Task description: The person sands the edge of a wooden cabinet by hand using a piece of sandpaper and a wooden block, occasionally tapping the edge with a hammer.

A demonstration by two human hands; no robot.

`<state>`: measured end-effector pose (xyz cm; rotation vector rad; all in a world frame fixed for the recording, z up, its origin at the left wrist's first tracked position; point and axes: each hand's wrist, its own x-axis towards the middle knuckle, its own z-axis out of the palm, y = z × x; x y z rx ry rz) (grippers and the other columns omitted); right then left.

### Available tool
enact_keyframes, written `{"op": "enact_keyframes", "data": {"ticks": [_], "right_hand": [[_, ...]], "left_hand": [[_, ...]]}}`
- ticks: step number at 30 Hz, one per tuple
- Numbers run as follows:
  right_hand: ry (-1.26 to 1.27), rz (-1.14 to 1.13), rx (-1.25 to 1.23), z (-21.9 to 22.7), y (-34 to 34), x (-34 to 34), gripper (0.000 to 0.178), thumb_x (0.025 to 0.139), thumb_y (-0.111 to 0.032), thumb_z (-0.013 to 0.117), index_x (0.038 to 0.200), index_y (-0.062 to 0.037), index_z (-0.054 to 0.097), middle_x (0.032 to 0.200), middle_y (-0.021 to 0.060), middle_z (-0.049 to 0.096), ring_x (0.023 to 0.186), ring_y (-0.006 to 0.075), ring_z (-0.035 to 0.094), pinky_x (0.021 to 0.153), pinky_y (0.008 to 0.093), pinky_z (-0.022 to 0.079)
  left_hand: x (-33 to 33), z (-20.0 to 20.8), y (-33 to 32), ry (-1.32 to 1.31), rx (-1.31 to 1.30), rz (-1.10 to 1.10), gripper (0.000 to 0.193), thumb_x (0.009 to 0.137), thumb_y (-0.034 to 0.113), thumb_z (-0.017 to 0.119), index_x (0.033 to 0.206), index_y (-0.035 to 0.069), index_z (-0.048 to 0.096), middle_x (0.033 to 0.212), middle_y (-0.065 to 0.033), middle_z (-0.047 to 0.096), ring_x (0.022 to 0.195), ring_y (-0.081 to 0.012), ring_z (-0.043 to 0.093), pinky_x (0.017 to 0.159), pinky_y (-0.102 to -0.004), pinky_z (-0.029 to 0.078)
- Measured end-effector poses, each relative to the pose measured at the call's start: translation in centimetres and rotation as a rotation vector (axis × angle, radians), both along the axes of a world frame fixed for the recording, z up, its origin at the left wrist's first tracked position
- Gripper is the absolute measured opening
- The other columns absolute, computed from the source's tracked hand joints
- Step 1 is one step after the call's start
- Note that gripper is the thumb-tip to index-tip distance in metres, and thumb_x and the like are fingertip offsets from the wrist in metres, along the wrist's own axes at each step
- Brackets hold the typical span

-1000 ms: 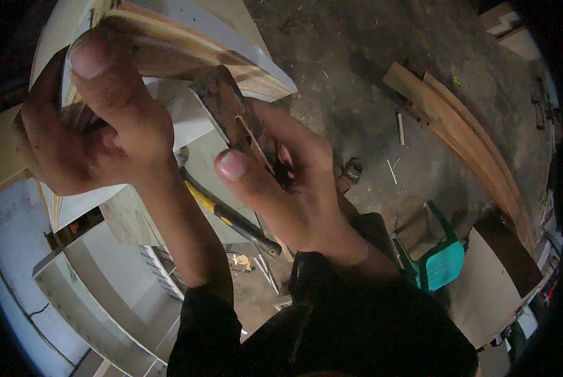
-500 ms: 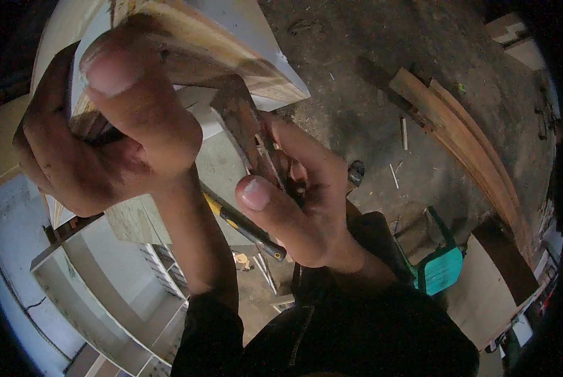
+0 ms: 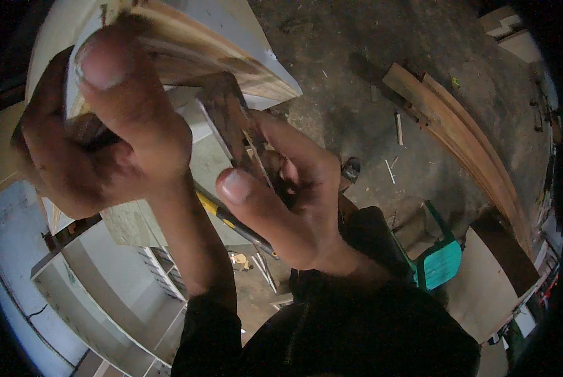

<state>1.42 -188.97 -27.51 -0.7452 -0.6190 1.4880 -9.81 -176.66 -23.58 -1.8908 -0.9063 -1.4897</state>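
Observation:
My left hand [image 3: 99,138] is close to the camera, gripping the edge of a white-faced wooden board [image 3: 225,50] that runs up and to the right. My right hand [image 3: 281,195] holds a thin, dark flat piece [image 3: 228,119] pressed up against the underside of that board, thumb in front and fingers behind. A tool with a yellow and black handle [image 3: 231,220] lies below, partly hidden behind my right hand.
White cabinet carcasses with shelves [image 3: 93,295] stand at the lower left. Long wooden planks [image 3: 463,138] lie on the dusty concrete floor [image 3: 369,69] at the right. A teal plastic stool [image 3: 441,261] is near my right side, with brown boards [image 3: 495,283] beyond it.
Both hands and the board have come closer to the camera and shifted slightly right. The grips are unchanged.

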Motion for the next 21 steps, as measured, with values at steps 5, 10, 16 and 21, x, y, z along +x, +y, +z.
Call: {"op": "enact_keyframes", "data": {"ticks": [5,10,16,21], "right_hand": [[0.033,0.074,-0.145,1.7,-0.2,0.5,0.039,0.096,-0.026,0.065,0.119,0.0046,0.058,0.095,0.0032,0.062,0.086,0.006,0.054,0.074,0.0233,0.042],[0.073,-0.047,-0.105,1.9,-0.3,0.3,0.033,0.098,-0.025,0.063,0.114,0.0031,0.059,0.093,0.0009,0.06,0.083,0.0043,0.051,0.071,0.0225,0.041],[0.081,-0.046,-0.194,2.3,-0.6,0.0,0.031,0.098,-0.026,0.063,0.111,0.002,0.06,0.089,-0.0007,0.059,0.077,0.0033,0.051,0.065,0.0216,0.04],[0.125,-0.047,-0.271,3.9,-0.5,0.9,0.026,0.097,-0.024,0.064,0.104,0.0003,0.062,0.072,-0.006,0.054,0.062,-0.0003,0.045,0.052,0.0202,0.033]], "left_hand": [[-1.5,0.7,-1.9,0.191,-0.21,-0.123,0.064,0.094,0.053,0.04,0.114,-0.004,0.063,0.1,-0.0182,0.067,0.09,-0.0299,0.06,0.081,-0.0395,0.047],[-1.0,2.0,-3.7,0.329,-0.412,-0.145,0.08,0.089,0.066,0.048,0.125,-0.004,0.057,0.112,-0.0198,0.06,0.103,-0.0315,0.054,0.087,-0.0419,0.044],[-0.9,2.6,-4.4,0.393,-0.516,-0.066,0.09,0.079,0.068,0.061,0.131,-0.004,0.055,0.113,-0.021,0.056,0.108,-0.0337,0.051,0.092,-0.0457,0.041],[-0.8,2.4,-4.9,0.34,-0.541,-0.052,0.083,0.078,0.059,0.068,0.13,-0.005,0.056,0.117,-0.0212,0.056,0.109,-0.0351,0.051,0.096,-0.0457,0.04]]}}
